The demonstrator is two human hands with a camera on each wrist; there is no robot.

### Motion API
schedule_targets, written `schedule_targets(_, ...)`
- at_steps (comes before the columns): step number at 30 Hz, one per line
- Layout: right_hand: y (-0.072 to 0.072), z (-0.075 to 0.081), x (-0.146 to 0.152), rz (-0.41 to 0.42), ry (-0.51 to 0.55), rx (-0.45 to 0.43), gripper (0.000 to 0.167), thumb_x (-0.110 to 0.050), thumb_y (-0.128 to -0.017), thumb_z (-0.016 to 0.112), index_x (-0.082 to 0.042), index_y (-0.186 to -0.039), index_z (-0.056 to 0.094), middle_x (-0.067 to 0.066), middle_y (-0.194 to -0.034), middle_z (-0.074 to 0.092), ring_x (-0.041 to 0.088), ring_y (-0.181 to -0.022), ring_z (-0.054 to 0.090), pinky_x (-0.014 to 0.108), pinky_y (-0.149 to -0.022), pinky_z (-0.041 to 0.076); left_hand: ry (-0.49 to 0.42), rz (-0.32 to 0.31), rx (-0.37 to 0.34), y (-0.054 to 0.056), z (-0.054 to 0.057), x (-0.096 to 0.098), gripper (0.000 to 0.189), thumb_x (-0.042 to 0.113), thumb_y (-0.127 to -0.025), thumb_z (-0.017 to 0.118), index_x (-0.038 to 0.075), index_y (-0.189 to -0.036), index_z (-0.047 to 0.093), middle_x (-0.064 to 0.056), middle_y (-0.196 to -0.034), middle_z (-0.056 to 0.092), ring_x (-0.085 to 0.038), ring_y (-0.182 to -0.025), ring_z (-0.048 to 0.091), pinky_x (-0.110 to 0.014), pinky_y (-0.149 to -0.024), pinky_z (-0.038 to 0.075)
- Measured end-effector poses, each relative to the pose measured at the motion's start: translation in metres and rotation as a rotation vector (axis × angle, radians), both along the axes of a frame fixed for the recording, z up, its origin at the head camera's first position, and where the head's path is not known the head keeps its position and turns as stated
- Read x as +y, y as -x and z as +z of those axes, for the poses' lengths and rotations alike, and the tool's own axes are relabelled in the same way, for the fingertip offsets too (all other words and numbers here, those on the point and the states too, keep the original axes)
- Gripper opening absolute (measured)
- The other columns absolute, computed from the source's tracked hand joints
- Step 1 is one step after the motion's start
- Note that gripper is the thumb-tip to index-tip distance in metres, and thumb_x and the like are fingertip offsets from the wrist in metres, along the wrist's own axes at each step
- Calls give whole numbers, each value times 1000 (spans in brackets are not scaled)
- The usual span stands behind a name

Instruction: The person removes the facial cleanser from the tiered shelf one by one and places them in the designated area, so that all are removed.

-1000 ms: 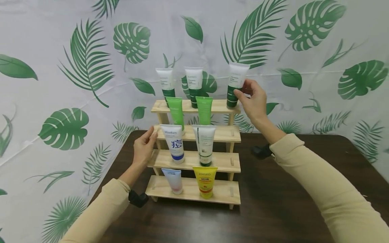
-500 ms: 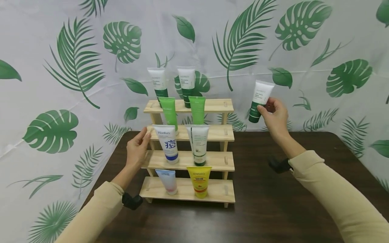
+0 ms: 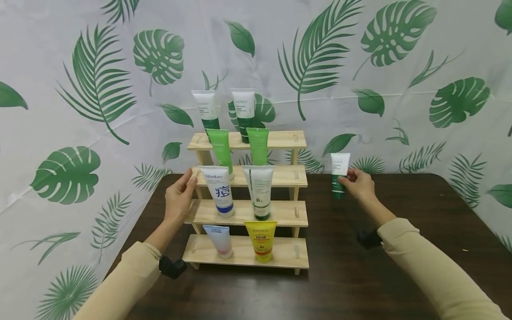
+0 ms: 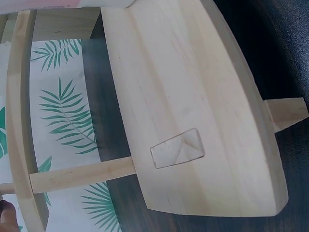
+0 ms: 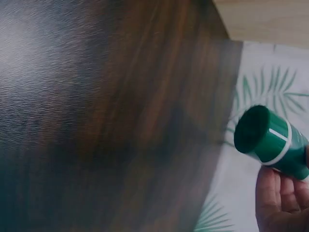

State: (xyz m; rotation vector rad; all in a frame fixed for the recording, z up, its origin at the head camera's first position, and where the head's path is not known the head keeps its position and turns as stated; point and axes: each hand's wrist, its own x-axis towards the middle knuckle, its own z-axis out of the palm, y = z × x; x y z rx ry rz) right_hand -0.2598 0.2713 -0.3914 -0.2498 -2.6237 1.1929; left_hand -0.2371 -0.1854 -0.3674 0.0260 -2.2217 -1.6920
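My right hand (image 3: pixel 361 186) pinches a white-and-green squeeze tube (image 3: pixel 339 174), cap down, to the right of the wooden tiered display stand (image 3: pixel 280 258). In the right wrist view its dark green cap (image 5: pixel 260 133) juts out past the fingers (image 5: pixel 275 195). My left hand (image 3: pixel 178 198) holds the left end of the stand's second tier from the top; in the left wrist view only a fingertip (image 4: pixel 7 215) shows. Two matching white-and-green tubes, one on the left (image 3: pixel 206 111) and one in the middle (image 3: pixel 244 113), stand on the top tier.
Lower tiers carry two green tubes (image 3: pixel 259 146), a white-and-blue tube (image 3: pixel 220 189), a white tube with green print (image 3: pixel 261 189), a pale blue-pink tube (image 3: pixel 220 241) and a yellow tube (image 3: pixel 262 240). A leaf-print cloth (image 3: pixel 280 35) hangs behind the dark table (image 3: pixel 340 284).
My right hand has taken the tube off the top tier's right end, carried it right and then lowered it beside the stand. My left hand has stayed at the stand.
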Motion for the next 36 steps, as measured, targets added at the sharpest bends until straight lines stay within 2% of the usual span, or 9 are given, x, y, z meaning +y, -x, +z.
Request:
schedule_targets(3,0,-10,4,23,-13,-69,43,-21,-91,61,11,-120,55,29,-108,62,33,-93,57,40,-77,47,-2,6,-3,0,0,0,44,20,-96,55,2,-136,48,-8,-139,48,-10,-118,51,-5,-87,41)
schedule_targets(8,1,-22,7,65,60,-166,44,-18,-91,61,14,-119,53,28,-105,62,12,-67,59,22,-61,51,-12,17,3,-1,-1,1,44,20,-96,56,3,-135,49,-8,-138,49,11,-100,52,-3,-83,41)
schedule_targets(11,1,-27,8,76,126,-210,46,-17,-90,61,16,-120,51,27,-104,61,5,-61,57,20,-57,52,-9,11,4,-1,-1,0,44,20,-96,55,3,-136,48,-9,-138,48,5,-106,53,-3,-84,41)
schedule_targets(14,3,-32,9,67,159,-252,47,-17,-90,61,16,-121,51,25,-103,60,5,-62,57,22,-57,54,-9,3,5,-1,-2,0,44,20,-96,55,2,-136,47,-9,-139,47,-9,-118,51,-4,-86,41)
schedule_targets(16,4,-34,9,60,171,-280,47,-17,-90,61,16,-121,50,24,-104,60,7,-63,58,23,-59,55,-3,5,4,0,-3,0,44,20,-96,55,2,-136,47,-8,-139,47,-12,-120,50,-4,-86,40)
schedule_targets(22,8,-38,7,50,210,-330,46,-16,-90,61,16,-121,50,22,-102,58,7,-65,57,27,-63,57,7,18,7,2,-5,0,45,21,-95,56,2,-135,48,-9,-138,49,9,-99,52,-3,-81,41)
schedule_targets(24,9,-39,6,50,219,-336,46,-15,-90,61,17,-121,50,21,-101,58,6,-65,57,27,-64,57,5,17,8,3,-5,0,45,21,-95,56,2,-135,48,-9,-138,49,11,-97,51,-3,-80,41)
schedule_targets(32,11,-42,3,37,217,-354,44,-14,-91,60,17,-120,50,18,-96,55,7,-63,56,28,-62,57,1,13,11,4,-5,0,44,19,-95,56,2,-135,48,-9,-139,48,-15,-122,49,-3,-84,40)
schedule_targets(36,12,-44,2,19,217,-365,45,-14,-90,60,17,-120,50,19,-99,54,8,-63,55,27,-61,57,-13,1,4,4,-6,-1,45,19,-96,56,1,-136,47,-9,-140,46,-17,-123,48,-4,-86,40)
